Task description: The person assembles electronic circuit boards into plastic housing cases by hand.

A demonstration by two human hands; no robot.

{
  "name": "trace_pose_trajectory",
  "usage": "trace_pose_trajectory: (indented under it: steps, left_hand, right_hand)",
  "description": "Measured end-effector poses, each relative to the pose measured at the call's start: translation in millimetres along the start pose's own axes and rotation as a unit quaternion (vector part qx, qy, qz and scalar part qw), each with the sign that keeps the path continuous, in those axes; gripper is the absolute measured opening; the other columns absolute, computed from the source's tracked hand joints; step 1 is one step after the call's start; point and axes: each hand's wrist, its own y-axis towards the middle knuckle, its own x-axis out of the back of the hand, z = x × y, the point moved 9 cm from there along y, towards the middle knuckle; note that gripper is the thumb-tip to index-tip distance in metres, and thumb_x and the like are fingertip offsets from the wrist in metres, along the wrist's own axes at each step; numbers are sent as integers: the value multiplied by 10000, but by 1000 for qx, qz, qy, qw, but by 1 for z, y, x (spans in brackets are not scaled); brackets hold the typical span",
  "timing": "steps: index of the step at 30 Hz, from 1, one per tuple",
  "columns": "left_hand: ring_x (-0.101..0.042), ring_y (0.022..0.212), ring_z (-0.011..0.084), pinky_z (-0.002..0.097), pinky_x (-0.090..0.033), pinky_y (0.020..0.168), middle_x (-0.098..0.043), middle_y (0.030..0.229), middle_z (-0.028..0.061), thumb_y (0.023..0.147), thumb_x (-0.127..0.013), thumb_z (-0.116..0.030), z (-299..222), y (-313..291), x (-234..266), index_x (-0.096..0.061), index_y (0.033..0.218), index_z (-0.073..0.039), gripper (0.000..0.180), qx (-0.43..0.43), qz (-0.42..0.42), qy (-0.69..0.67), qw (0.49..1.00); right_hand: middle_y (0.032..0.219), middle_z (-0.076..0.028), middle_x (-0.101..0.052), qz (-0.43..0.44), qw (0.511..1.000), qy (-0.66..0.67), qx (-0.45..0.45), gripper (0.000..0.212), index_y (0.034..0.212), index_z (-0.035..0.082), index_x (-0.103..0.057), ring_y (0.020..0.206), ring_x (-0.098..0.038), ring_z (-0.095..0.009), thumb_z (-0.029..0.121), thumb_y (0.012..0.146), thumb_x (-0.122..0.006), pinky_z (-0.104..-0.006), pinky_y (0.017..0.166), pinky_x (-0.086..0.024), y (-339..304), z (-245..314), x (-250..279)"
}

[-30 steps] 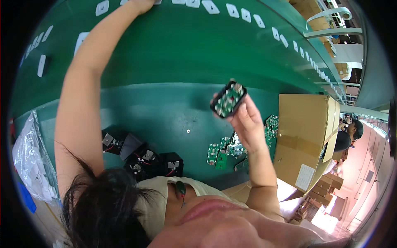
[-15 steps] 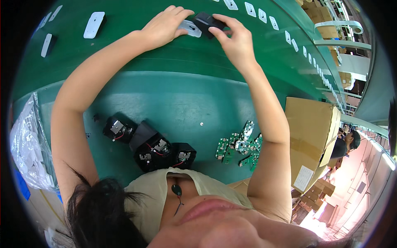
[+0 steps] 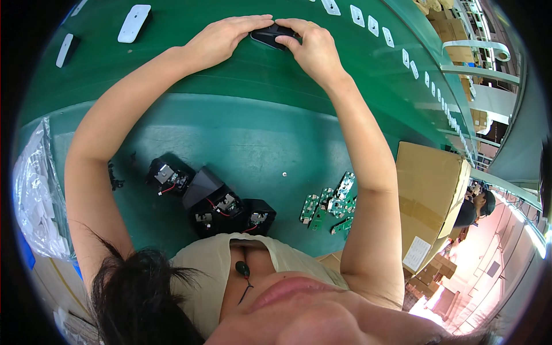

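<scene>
A black plastic housing [image 3: 268, 38] lies low on the green belt [image 3: 190, 80], between my two hands. A thin pale edge shows along its near side; the white plate is otherwise out of sight. My left hand [image 3: 221, 39] is closed around the left end, fingers stretched along the far edge and thumb near the side. My right hand [image 3: 313, 50] pinches the right end, with the thumb on top and the fingers at the far side. Part of the housing is hidden by the fingers.
Several white plates [image 3: 373, 26] line the far side of the belt. Two white-topped black units [image 3: 134, 24] stand at the left. Nearer me are open black housings [image 3: 213, 201], green circuit boards [image 3: 328, 201], a cardboard box [image 3: 428, 190] and a clear plastic bag [image 3: 40, 201].
The black housing has come down from a tilt and moved left over the white plate, covering it. My left hand has shifted from the plate to the housing's end.
</scene>
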Motion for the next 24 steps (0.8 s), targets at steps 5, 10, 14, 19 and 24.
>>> trace_pose_trajectory:
  steps: [5, 10, 14, 19, 24]
  left_hand:
    - [-491, 1134, 278, 357, -405, 970, -496, 1272, 80, 847, -401, 20, -4, -3, 3, -509, 1211, -67, 389, -36, -41, 14, 998]
    - [-513, 1070, 312, 382, -414, 919, -537, 1168, 169, 756, -616, -127, -23, -6, 14, -485, 1197, -20, 472, -101, -47, 42, 993]
    - [-502, 1111, 308, 370, -396, 955, -479, 1255, 188, 782, -591, -120, -29, -4, 11, -445, 1232, -2, 488, -54, -14, 110, 992]
    - [-516, 1055, 285, 366, -414, 905, -476, 1237, 196, 773, -600, -156, -20, 12, -1, -452, 1198, 20, 483, -11, -60, 227, 972]
    - [-617, 868, 250, 351, -492, 790, -625, 1021, 110, 901, -455, -132, 5, 32, 10, -558, 1057, 9, 234, 210, -20, 123, 970]
  right_hand:
    - [997, -86, -638, -33, 995, -79, 59, 293, 1034, 67, -632, 892, -601, -258, 168, 761, -663, -343, 786, -493, -6, 5, -9]
    - [992, -77, -640, -63, 973, -180, 130, 266, 1053, 60, -622, 887, -612, -206, 183, 817, -621, -297, 757, -505, -12, 19, -14]
    - [884, -149, -632, -60, 989, -74, 114, 308, 1045, -32, -578, 790, -617, -269, 152, 800, -595, -307, 718, -486, -3, 15, -3]
    - [836, -153, -646, 45, 989, 140, -21, 224, 960, -17, -628, 762, -624, -262, 143, 810, -581, -305, 728, -481, 34, -33, -13]
    - [807, -123, -646, 28, 975, 174, -135, 250, 986, 0, -626, 693, -594, -165, 201, 842, -587, -292, 662, -477, 34, -66, -2]
